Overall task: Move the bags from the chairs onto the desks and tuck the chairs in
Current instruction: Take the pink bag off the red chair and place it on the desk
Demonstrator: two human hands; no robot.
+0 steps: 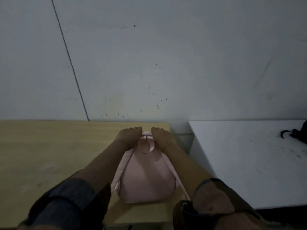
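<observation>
A pale pink fabric backpack [146, 176] lies flat on the light wooden surface [49, 155] at lower centre of the frame, its top toward the grey wall [149, 55]. The left hand [128, 138] and right hand [163, 140] press down on either side of its top loop, each grip curled over the bag's upper end. At right, a white surface [249, 163] carries a black bag [299, 133] at the frame edge.

Matt pink cloth backpack [146, 176] on a smooth wood-grain desk [49, 155].
</observation>
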